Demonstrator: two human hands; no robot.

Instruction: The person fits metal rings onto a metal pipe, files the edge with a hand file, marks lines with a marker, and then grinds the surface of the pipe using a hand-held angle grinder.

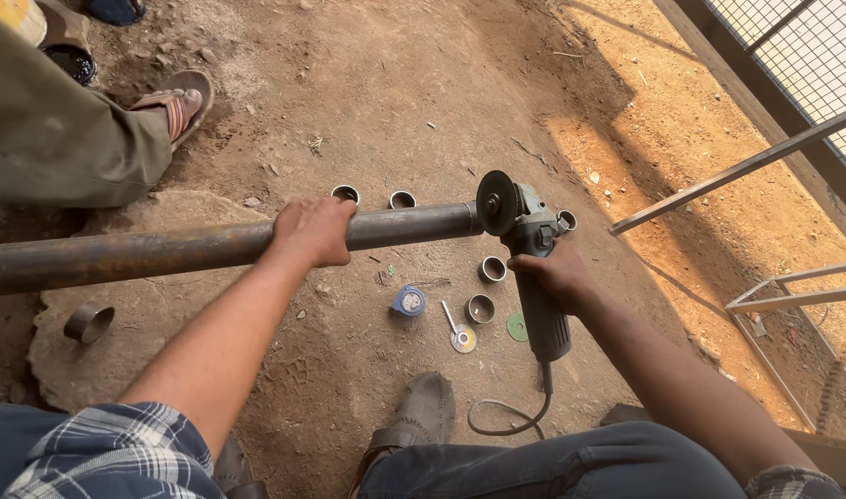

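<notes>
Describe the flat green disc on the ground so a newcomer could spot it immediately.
Follow the long steel pipe to the angle grinder held in the right hand. Just left of the grinder's handle, on the dirt, lies the green disc, flat and green, unlike the short metal rings beside it.

Short blue-and-white plaid sleeves [118, 457] leave both forearms bare. Dark grey trousers [552, 471] cover the legs. A worn, dusty grey shoe [421, 411] is on one foot.
</notes>
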